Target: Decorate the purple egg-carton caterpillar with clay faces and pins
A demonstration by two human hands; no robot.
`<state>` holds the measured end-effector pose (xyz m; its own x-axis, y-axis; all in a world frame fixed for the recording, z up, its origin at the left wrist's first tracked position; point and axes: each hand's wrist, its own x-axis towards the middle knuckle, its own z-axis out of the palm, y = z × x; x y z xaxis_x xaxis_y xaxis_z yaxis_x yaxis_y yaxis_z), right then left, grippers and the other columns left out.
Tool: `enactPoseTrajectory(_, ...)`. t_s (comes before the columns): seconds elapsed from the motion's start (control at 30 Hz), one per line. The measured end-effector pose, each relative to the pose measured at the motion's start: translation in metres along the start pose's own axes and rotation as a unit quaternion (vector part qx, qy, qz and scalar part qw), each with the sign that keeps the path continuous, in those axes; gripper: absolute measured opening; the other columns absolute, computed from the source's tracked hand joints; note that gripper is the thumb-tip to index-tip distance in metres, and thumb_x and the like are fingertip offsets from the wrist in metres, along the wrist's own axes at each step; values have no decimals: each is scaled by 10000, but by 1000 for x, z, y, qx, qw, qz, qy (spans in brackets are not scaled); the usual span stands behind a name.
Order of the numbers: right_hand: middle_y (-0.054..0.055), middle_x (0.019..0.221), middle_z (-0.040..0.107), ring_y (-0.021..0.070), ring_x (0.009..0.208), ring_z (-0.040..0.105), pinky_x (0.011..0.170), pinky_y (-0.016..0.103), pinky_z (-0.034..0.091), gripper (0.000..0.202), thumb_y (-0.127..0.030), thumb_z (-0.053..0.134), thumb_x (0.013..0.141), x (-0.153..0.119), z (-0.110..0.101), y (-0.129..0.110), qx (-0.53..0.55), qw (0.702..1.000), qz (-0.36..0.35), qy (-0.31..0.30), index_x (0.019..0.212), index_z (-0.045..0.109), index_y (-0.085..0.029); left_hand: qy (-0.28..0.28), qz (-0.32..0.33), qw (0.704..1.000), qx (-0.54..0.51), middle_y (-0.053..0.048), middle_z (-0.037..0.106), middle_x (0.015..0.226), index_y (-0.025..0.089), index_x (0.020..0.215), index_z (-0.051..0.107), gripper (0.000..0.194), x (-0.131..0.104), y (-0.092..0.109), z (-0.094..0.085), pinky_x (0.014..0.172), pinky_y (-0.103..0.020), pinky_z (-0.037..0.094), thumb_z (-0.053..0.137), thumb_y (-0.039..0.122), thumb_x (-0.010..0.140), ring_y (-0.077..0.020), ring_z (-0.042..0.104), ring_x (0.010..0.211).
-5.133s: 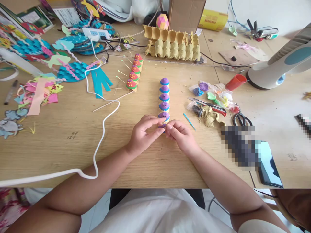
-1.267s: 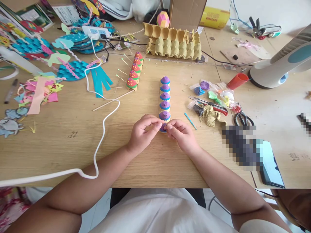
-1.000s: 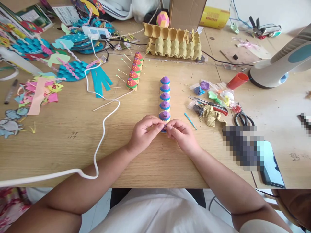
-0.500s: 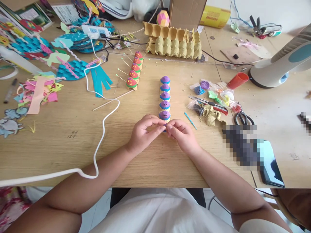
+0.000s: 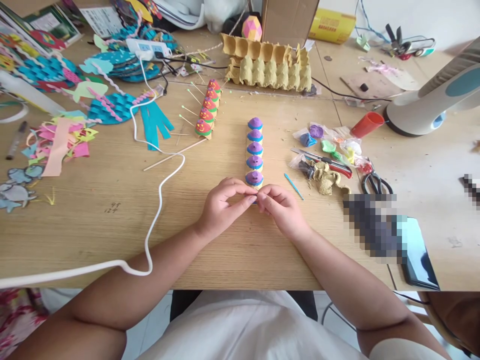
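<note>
A strip of egg-carton cups, coloured purple on top and blue below, runs away from me along the table. Over its near end, my left hand pinches thumb and fingers together. My right hand meets it there, its fingertips pressed together and touching those of the left. Whatever is between the fingertips is too small to make out. The nearest cup is mostly covered by my hands. A thin blue modelling tool lies just right of the strip.
A red-and-green egg-carton strip with pins stands further left. A white cable crosses the table's left side. To the right lie bagged clay, a utility knife, scissors and a phone. Egg cartons sit behind.
</note>
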<state>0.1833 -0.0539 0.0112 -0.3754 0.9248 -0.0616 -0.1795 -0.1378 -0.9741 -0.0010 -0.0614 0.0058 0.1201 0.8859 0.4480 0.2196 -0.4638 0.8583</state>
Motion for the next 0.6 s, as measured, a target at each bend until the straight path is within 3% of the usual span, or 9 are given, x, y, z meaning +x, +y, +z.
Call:
enactPoseTrajectory(0.4,-28,619,566,109,583,436,575,278,334,471,-647,716,890,0,3,-3,-24,1000,4,12,769,679,-193,14,-9,1000,18,-27,742,850,218,840,759,177,0,1,-1,872,-345,544,732,349,954,-177,682,855)
enactPoseTrajectory(0.6,-26,614,560,105,566,415,566,282,328,508,-677,682,901,0,3,-4,-51,998,-3,21,746,687,-192,0,-16,1000,-21,-56,756,993,233,1075,782,185,0,-1,-2,886,-329,554,732,369,961,-179,686,936)
